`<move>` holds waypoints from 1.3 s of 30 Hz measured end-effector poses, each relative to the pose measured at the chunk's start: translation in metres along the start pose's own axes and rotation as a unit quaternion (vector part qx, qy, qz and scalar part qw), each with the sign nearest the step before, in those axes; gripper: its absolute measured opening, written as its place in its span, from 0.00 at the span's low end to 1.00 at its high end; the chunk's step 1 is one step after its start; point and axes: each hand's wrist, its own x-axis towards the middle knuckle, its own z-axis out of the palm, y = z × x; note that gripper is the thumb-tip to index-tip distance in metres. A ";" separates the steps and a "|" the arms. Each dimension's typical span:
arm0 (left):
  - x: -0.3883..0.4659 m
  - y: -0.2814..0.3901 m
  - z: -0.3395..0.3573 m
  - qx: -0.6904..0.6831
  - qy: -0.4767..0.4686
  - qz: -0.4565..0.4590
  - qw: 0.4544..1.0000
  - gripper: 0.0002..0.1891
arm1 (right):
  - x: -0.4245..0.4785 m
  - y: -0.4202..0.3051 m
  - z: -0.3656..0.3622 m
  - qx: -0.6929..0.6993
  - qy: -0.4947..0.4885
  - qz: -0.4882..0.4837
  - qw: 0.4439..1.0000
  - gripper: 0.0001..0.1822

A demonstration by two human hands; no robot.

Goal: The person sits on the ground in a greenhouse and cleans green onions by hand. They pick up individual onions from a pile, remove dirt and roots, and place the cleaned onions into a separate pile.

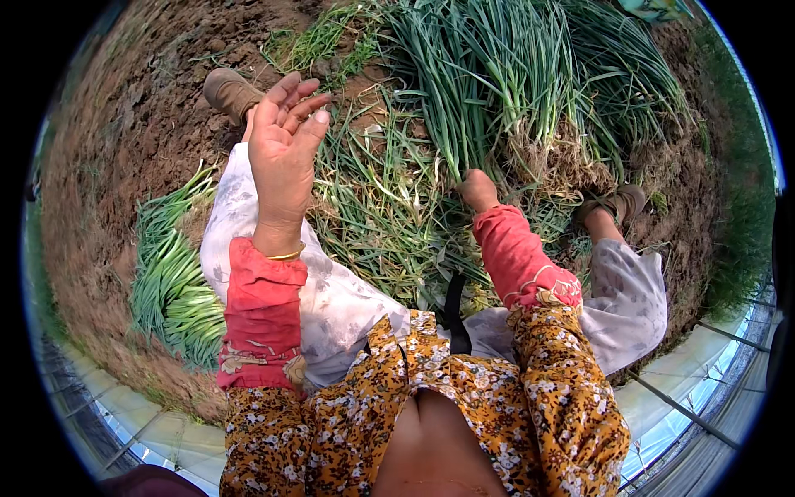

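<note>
My left hand (286, 133) is raised above my left leg, palm turned up and fingers loosely spread, with nothing in it. My right hand (479, 189) is closed around the lower ends of some green onion stalks (452, 133) on the ground between my legs; its fingertips are hidden. Beside it lies a thick heap of untrimmed green onions (528, 56), with tangled, soil-covered roots (546, 155) towards me. Loose stripped leaves (385, 217) cover the ground in front of me.
Cleaned green onions (180, 267) with pale stems lie in a pile left of my left leg. Weeds (323, 37) grow at the far side. My shoes (230, 90) rest on brown soil (99, 186). Behind me stretches plastic sheeting (671, 397) on a frame.
</note>
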 end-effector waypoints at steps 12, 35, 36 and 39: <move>-0.008 -0.094 0.013 0.079 -0.158 -0.343 0.922 0.09 | -0.068 -0.086 -0.057 0.648 -0.217 0.013 0.730 0.10; -0.004 -0.110 0.020 -0.159 -0.193 -0.411 0.877 0.07 | -0.159 -0.092 -0.036 0.576 -0.243 -0.136 0.768 0.12; -0.003 -0.112 0.020 -0.148 -0.188 -0.402 0.884 0.08 | -0.168 -0.087 -0.040 0.531 -0.240 -0.146 0.800 0.11; -0.007 -0.114 0.019 -0.113 -0.180 -0.396 0.893 0.08 | -0.191 -0.067 -0.042 0.388 -0.247 -0.173 0.871 0.11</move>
